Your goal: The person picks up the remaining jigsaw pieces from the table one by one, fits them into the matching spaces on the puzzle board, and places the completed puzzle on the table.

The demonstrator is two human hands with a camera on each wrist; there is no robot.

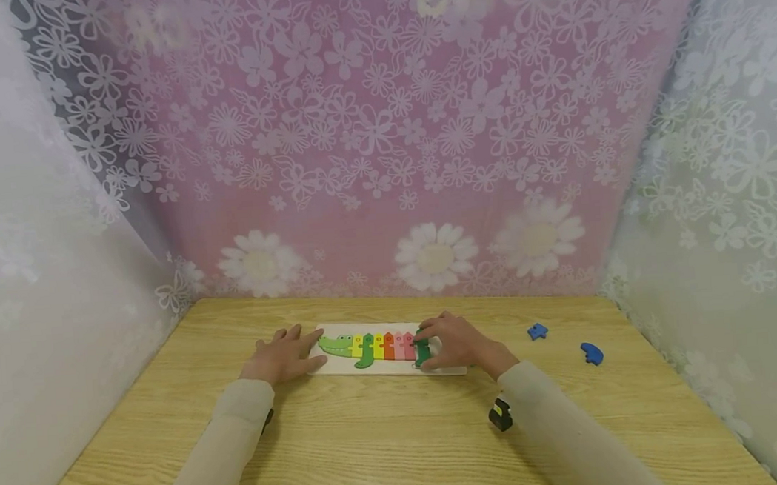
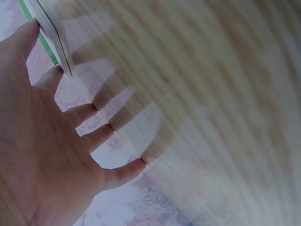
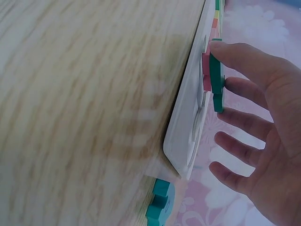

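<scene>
A white wooden puzzle board [image 1: 392, 368] with a crocodile picture lies on the table. My left hand [image 1: 280, 357] is spread at its left end, thumb and index finger touching the board edge, the other fingertips on the tabletop. Filled slots run from the green crocodile head [image 1: 335, 345] through yellow, orange and pink pieces. Between thumb and fingers, my right hand [image 1: 460, 340] pinches a dark green puzzle piece [image 3: 217, 77] over the board's right part, right beside the pink piece [image 3: 206, 70]. In the right wrist view, an unfilled recess shows near the board's end.
Two blue puzzle pieces lie right of the board: a small notched one [image 1: 537, 331] and a curved one [image 1: 592, 353]. The wooden table [image 1: 374, 436] meets a flowered pink cloth [image 1: 370, 162] behind, with pale flowered cloth at both sides.
</scene>
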